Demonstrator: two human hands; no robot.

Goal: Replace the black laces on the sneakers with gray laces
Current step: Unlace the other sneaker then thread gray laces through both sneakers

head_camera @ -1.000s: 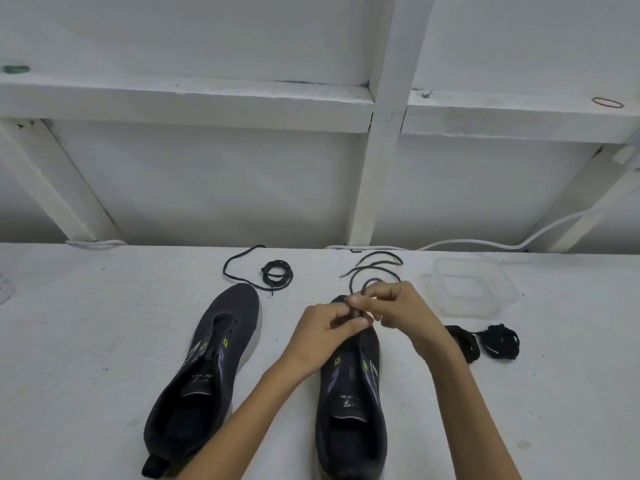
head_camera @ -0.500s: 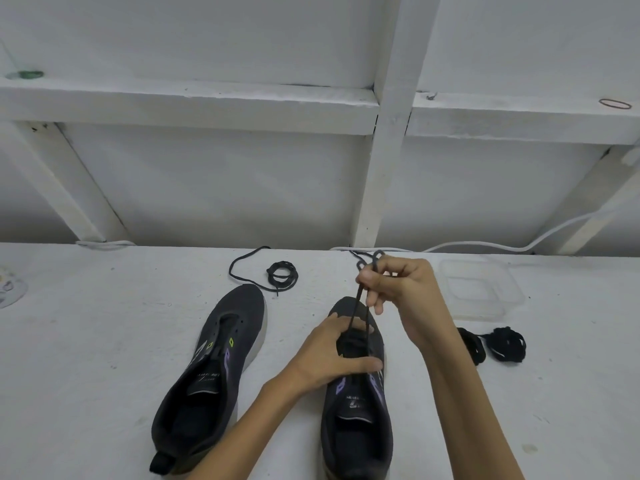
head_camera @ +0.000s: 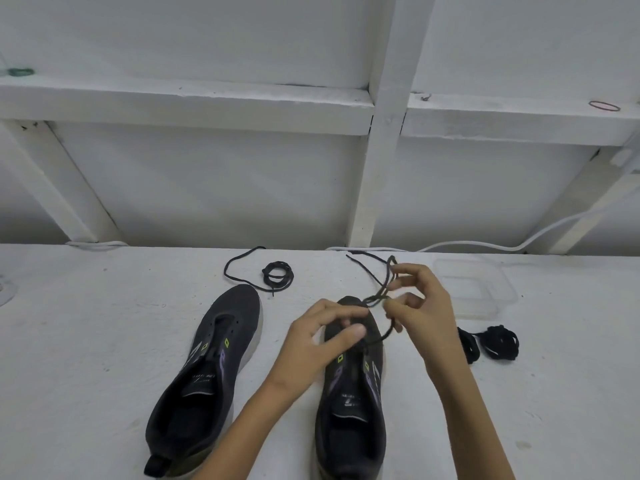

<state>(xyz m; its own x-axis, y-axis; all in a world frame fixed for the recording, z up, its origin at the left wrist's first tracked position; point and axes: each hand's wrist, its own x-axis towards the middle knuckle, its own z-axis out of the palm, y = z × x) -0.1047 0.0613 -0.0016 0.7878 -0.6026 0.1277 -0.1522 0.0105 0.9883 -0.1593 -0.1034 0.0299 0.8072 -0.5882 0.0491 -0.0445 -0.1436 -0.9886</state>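
The right hand (head_camera: 419, 306) pinches the lace (head_camera: 374, 298) in a loop above the toe of the right sneaker (head_camera: 349, 410). The left hand (head_camera: 322, 337) curls over that toe (whether it grips anything, I cannot tell). The lace looks light, soft and limp, so it is better held near its stiff tip.

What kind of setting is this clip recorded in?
Probably a bare workshop or storage room: a white-painted work surface set against a white timber-framed wall, with a loose white cable along its back edge.
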